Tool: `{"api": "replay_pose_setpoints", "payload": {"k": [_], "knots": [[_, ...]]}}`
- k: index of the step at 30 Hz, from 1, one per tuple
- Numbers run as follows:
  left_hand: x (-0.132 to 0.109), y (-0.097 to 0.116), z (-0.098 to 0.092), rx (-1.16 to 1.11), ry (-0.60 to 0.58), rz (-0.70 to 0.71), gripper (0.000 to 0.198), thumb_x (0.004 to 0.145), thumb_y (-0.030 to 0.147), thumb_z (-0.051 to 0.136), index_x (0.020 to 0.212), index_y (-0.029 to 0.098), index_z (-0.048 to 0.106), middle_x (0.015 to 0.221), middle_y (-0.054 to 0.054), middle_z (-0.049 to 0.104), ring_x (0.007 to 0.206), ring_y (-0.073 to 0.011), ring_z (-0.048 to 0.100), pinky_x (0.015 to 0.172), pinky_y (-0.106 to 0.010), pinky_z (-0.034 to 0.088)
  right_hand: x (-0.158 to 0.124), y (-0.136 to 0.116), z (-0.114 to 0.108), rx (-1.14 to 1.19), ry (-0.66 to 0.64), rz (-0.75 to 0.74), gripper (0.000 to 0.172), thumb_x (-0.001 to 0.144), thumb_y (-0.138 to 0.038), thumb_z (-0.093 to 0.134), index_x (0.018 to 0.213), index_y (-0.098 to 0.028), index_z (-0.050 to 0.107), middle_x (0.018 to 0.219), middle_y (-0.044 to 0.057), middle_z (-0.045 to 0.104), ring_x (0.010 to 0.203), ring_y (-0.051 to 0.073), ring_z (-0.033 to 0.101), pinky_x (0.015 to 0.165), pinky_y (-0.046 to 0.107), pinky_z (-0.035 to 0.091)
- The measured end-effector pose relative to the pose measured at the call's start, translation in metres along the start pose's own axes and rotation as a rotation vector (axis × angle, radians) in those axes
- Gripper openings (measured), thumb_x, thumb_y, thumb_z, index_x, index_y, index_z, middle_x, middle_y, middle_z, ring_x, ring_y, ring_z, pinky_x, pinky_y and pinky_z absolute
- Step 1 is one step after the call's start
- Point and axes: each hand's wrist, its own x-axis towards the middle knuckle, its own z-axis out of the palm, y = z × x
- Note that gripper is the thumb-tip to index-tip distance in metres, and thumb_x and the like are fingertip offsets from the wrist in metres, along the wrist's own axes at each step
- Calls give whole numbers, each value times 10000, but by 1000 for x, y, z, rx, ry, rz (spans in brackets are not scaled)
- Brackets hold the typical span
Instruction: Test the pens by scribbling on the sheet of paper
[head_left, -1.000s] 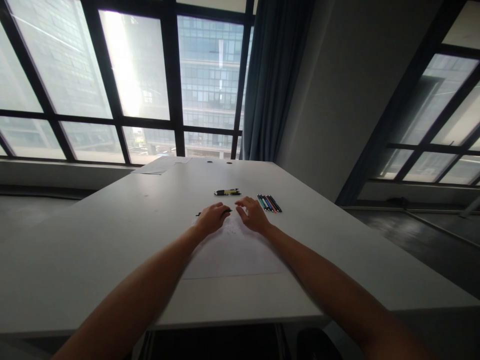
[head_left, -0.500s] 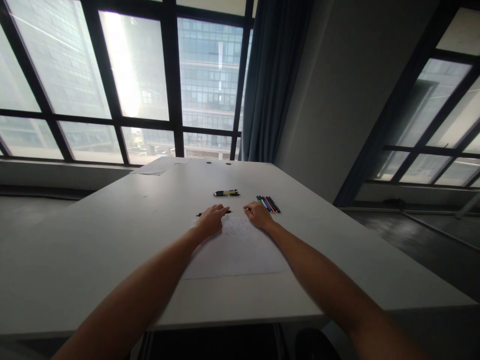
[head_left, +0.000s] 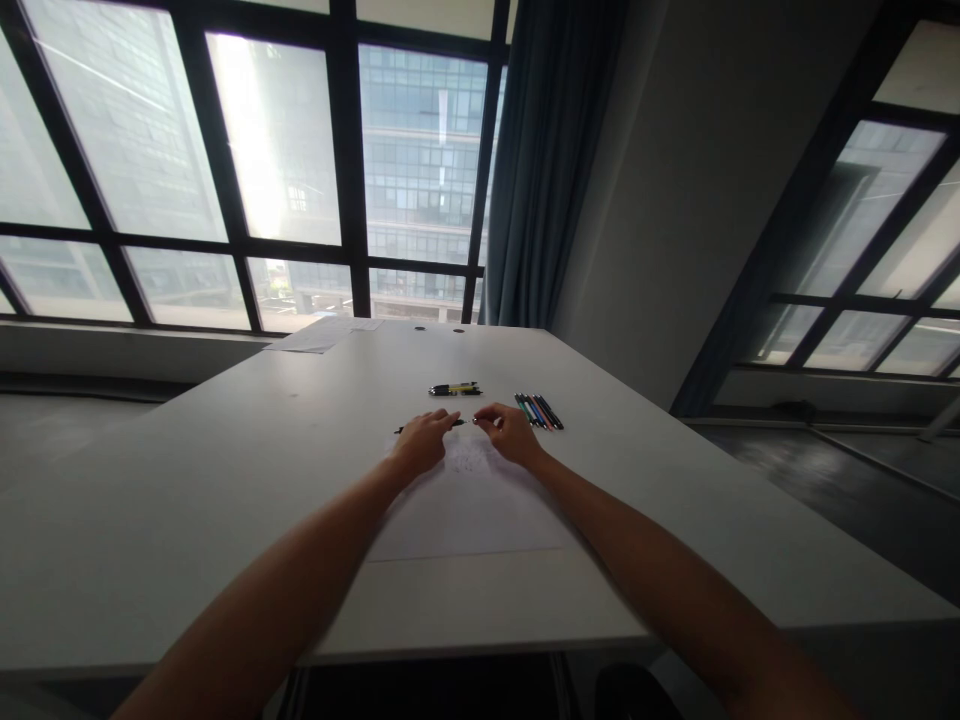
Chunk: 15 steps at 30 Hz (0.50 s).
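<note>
My left hand [head_left: 424, 440] is closed round a dark pen [head_left: 460, 423] that lies crosswise, its thin tip pointing right. The pen's other end sticks out to the left of the hand. Just off that tip, my right hand [head_left: 510, 435] pinches a small dark piece [head_left: 475, 420], which looks like a pen cap; it is too small to be sure. A narrow gap shows between the tip and the piece. Under both hands lies a sheet of white paper [head_left: 469, 515] with faint marks near its far edge.
Beyond my hands a few black and yellow pens [head_left: 454, 389] lie together. Several coloured pens [head_left: 538, 411] lie in a row right of my right hand. More paper [head_left: 315, 335] rests at the far left of the white table [head_left: 240, 480].
My right hand has moved left toward the pen's tip, and the small dark piece now shows between its fingers. My left hand stays in place on the pen.
</note>
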Motion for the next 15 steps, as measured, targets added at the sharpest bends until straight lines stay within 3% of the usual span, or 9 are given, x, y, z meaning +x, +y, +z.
{"api": "replay_pose_setpoints", "payload": {"k": [15], "knots": [[-1, 3, -3, -9, -4, 41, 684, 707, -57, 444, 1321, 233, 517, 1096, -65, 641, 1011, -208, 606, 872, -315, 483, -5, -8, 5, -9, 11, -40, 121, 801, -148, 611, 865, -180, 709, 813, 41, 719, 685, 148, 631, 635, 263, 484]]}}
